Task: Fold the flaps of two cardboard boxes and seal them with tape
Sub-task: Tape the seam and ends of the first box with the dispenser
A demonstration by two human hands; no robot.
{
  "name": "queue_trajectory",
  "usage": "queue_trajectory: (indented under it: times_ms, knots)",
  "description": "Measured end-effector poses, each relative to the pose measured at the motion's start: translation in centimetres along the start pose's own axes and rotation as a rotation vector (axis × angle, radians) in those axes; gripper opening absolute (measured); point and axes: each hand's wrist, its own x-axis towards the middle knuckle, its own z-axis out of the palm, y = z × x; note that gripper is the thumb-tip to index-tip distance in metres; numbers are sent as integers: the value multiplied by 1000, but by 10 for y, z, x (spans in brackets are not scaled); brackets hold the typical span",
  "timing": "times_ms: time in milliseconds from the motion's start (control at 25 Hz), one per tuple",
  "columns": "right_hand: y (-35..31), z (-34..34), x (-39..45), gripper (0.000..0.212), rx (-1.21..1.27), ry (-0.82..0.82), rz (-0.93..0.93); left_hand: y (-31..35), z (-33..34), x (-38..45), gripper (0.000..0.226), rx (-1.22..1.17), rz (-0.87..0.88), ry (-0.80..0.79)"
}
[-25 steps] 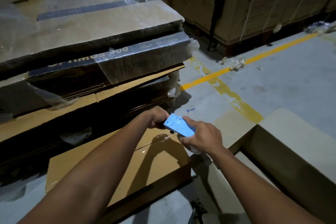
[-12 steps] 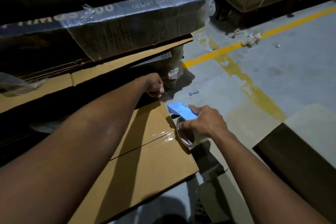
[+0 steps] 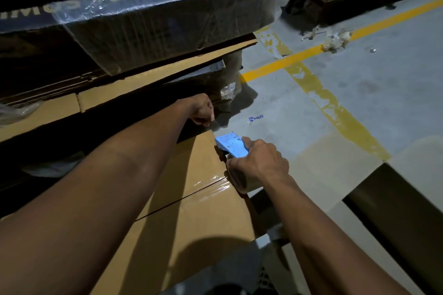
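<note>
With my right hand gripping the tape dispenser at the box seam's 2 o'clock end and my left hand pinching something too small to identify at 12, I judge I'm finishing this strip, and cutting comes next.

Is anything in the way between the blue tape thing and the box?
Nothing visible is. The right hand holds the blue tape dispenser right at the far edge of the cardboard box, by its taped seam. The left hand is off beyond the corner.
</note>
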Motion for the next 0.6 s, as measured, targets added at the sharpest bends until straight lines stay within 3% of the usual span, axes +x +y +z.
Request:
queue_trajectory:
  times_ms: [280, 600]
  knots:
    - [1, -12, 2, 76, 48, -93, 66, -1, 7, 11, 12, 49, 10, -138]
    - [-1, -10, 3, 76, 73, -75, 45, -8, 6, 10, 10, 76, 6, -129]
